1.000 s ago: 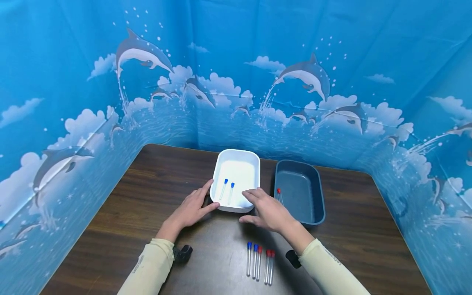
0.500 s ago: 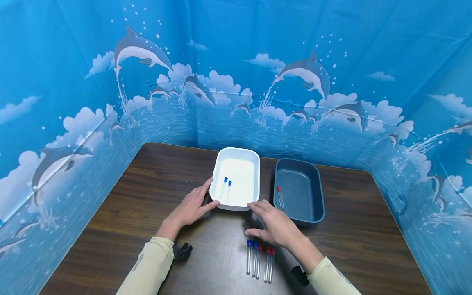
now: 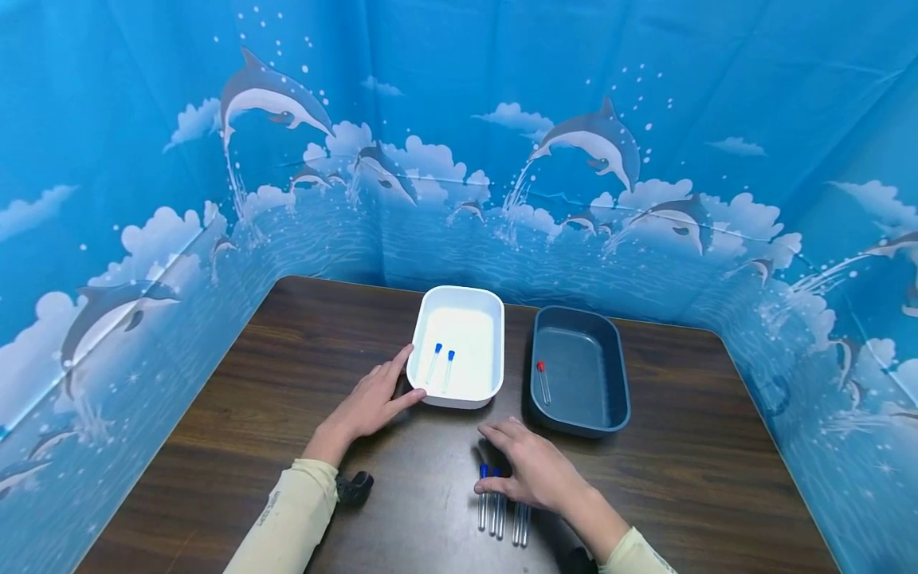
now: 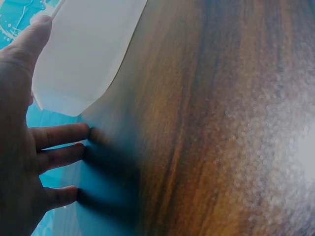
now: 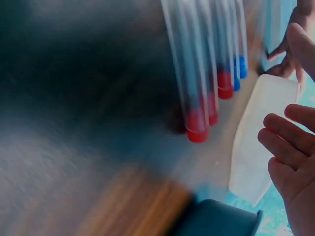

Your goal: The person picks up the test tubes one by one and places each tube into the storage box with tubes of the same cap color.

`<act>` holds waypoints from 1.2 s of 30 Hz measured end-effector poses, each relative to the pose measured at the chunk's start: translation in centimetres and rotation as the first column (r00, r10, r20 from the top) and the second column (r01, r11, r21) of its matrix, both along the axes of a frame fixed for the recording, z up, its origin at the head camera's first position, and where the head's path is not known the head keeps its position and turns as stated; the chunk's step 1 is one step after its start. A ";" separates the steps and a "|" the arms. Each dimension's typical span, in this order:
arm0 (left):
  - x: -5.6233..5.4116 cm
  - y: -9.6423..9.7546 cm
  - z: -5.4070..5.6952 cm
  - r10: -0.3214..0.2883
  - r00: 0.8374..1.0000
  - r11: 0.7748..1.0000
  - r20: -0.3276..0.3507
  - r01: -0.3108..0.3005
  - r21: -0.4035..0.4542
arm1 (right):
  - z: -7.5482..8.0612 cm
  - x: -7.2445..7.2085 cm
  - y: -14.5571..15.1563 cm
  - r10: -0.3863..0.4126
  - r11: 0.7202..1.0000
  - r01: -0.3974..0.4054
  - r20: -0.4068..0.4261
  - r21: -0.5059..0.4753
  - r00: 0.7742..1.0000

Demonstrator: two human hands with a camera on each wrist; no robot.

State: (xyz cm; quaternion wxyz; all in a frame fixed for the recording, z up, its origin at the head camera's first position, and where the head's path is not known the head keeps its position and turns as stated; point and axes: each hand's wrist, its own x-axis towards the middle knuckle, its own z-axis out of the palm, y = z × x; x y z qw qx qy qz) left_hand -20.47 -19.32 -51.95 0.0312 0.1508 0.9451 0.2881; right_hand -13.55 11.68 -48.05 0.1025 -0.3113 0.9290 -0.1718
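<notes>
My left hand (image 3: 367,405) rests at the near left corner of a white tray (image 3: 459,403), its thumb against the front rim and fingers spread along the side. In the left wrist view the thumb (image 4: 32,39) lies against the tray wall. Two blue-capped test tubes (image 3: 449,368) lie inside the tray. My right hand (image 3: 538,470) hovers over a row of capped test tubes (image 3: 482,510) on the table, thumb and fingers apart, holding nothing. It hides the red caps in the head view; the right wrist view shows red caps (image 5: 197,129) and blue caps (image 5: 243,68).
A dark blue-grey tray (image 3: 621,375) stands to the right of the white one, with one red-capped test tube (image 3: 543,383) inside. Behind the wooden table (image 3: 287,343) hangs a blue dolphin-print curtain (image 3: 445,96).
My right hand has moved from the white tray's near right corner back toward me, over the row of test tubes. The left hand has stayed at the tray.
</notes>
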 end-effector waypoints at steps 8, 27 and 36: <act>0.0 -0.2 -0.2 0.000 1.000 1.000 -0.005 0.000 -0.001 | -0.9 1.0 -0.3 0.058 0.998 -0.058 0.008 0.020 0.998; -0.1 0.0 -0.1 -0.001 1.000 1.000 -0.008 0.001 0.000 | -2.0 2.1 -0.7 0.104 0.989 -0.113 0.104 0.093 0.989; -0.1 0.0 -0.2 0.001 1.000 1.000 0.004 -0.001 -0.005 | -1.8 2.2 -0.6 0.105 0.986 -0.116 0.093 0.119 0.990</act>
